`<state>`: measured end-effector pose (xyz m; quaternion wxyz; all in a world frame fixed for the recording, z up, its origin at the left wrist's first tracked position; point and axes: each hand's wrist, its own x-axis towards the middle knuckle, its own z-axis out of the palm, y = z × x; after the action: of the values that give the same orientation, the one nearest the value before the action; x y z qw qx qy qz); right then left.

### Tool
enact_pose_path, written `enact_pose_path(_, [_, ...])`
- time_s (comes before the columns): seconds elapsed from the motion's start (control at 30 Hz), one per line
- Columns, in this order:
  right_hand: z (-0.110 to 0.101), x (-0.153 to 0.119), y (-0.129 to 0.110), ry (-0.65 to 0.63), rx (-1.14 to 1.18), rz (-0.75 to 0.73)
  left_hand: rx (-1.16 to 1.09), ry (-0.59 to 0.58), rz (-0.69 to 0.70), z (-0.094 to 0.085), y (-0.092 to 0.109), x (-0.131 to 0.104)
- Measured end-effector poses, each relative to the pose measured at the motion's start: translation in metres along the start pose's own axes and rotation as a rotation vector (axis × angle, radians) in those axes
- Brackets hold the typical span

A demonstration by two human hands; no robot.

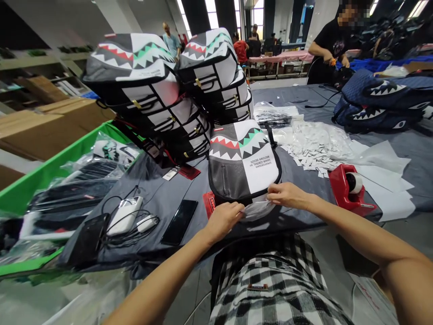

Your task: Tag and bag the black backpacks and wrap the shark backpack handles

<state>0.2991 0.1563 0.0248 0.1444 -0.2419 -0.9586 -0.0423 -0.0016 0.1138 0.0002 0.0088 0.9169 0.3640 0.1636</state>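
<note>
A grey and white backpack (243, 158) with a red and green shark-mouth print lies on the table in front of me. At its near end, a thin translucent white sheet (256, 208), perhaps plastic or tissue, stretches between my two hands. My left hand (225, 220) is closed with its fingertips on the left end of the sheet. The other end is pinched in my right hand (286, 195), close against the bag's lower right corner. Beside my left hand a red tag (209, 204) sticks out from under the bag.
Stacks of similar backpacks (152, 90) rise behind. A phone (180, 222) and a white device with cables (126, 215) lie left, near a green-edged bin (57, 174). On the right are a red tape dispenser (345, 189), small white packets (314, 144) and blue bags (382, 101). A co-worker (329, 45) stands beyond.
</note>
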Motion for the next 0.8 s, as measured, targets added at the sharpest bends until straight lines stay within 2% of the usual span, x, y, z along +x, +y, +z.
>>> enact_pose_path(0.07, [-0.011, 0.004, 0.004, 0.039, 0.089, 0.031, 0.077, 0.156, 0.157, 0.0, -0.002, -0.002])
enact_pose_path(0.13, [-0.022, 0.009, 0.008, 0.007, 0.248, 0.045, 0.079, 0.232, 0.324, -0.002, -0.003, 0.0])
enact_pose_path(0.27, [-0.033, 0.019, 0.01, -0.167, 0.538, 0.015, -0.004, 0.116, 0.535, -0.009, -0.008, 0.011])
enact_pose_path(0.33, [-0.033, 0.024, 0.007, -0.238, 0.513, -0.051, -0.018, 0.044, 0.571, -0.01, -0.012, 0.017])
enact_pose_path(0.4, [-0.032, 0.031, 0.003, -0.307, 0.365, -0.105, 0.017, 0.002, 0.596, -0.01, -0.015, 0.022])
enact_pose_path(0.53, [-0.035, 0.039, 0.004, -0.407, 0.151, -0.111, 0.136, -0.024, 0.631, -0.01, -0.019, 0.026])
enact_pose_path(0.63, [-0.04, 0.038, 0.008, -0.413, 0.2, -0.11, 0.12, -0.07, 0.614, -0.013, -0.016, 0.026])
enact_pose_path(0.8, [-0.04, 0.037, 0.009, -0.465, 0.258, -0.166, -0.083, -0.188, 0.634, -0.023, -0.006, 0.032])
